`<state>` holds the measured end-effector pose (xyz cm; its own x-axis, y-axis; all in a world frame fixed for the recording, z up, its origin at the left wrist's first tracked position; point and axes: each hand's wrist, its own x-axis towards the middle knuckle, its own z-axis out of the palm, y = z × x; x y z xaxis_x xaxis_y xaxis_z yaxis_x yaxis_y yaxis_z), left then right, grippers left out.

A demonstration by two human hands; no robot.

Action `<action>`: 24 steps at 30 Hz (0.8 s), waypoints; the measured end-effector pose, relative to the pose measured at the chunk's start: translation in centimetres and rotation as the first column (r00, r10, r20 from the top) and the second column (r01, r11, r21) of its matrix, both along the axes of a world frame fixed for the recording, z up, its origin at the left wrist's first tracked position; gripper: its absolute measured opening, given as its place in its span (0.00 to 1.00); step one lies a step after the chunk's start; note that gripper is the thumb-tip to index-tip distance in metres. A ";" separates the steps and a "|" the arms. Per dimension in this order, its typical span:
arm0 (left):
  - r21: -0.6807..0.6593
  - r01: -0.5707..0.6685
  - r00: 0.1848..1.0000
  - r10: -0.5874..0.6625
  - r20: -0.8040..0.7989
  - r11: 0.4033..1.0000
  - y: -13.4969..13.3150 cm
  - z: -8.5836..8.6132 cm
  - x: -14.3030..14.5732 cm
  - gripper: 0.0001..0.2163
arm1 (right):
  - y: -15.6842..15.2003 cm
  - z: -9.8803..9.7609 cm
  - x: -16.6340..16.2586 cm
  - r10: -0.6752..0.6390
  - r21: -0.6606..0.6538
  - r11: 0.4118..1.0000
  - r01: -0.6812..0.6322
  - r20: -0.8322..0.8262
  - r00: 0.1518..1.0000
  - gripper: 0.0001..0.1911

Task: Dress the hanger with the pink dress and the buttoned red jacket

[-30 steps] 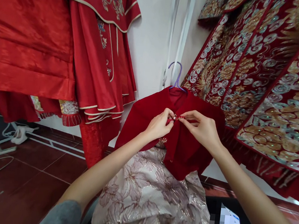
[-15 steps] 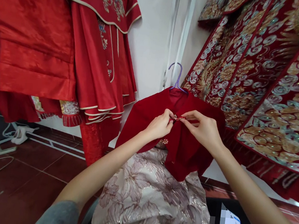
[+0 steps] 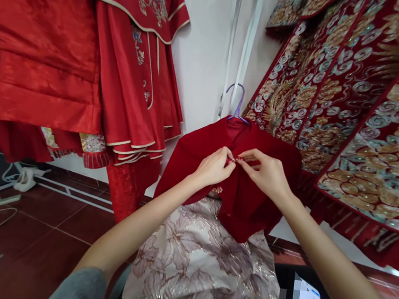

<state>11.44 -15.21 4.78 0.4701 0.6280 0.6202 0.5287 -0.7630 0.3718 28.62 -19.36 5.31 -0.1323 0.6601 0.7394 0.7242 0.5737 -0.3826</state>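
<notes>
Nearest, both forearms reach forward and upward over a pale flowered skirt [image 3: 191, 258] hanging below. The left hand [image 3: 213, 167] and the right hand [image 3: 268, 173] meet fingertip to fingertip at the chest of a dark red jacket [image 3: 244, 197], which hangs on a purple hanger [image 3: 238, 103] against the white wall [image 3: 200, 73]. Each hand pinches one front edge of the jacket, thumbs and forefingers closed on a small metal clasp [image 3: 234, 159] between them; the other fingers curl loosely.

The likely trouble, as I judge it: the clasp is small and half hidden by the fingertips, so it could slip out of the pinch, or a pull to one side could drag the jacket off the hanger's shoulder.

Farther off, bright red robes [image 3: 87, 61] hang on the left and heavily embroidered panels [image 3: 349, 113] on the right.
</notes>
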 end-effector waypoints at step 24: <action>0.122 -0.122 0.976 0.141 -0.166 0.985 -0.9 0.3 2.0 0.07 | 1.2 -1.3 1.0 0.062 -0.083 0.993 -0.089 -0.285 0.957 0.13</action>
<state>13.43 -16.06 5.11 0.4944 0.6238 0.6054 0.6763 -0.7135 0.1830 29.63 -18.17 4.06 0.0195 0.7246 0.6889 0.5355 0.5743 -0.6192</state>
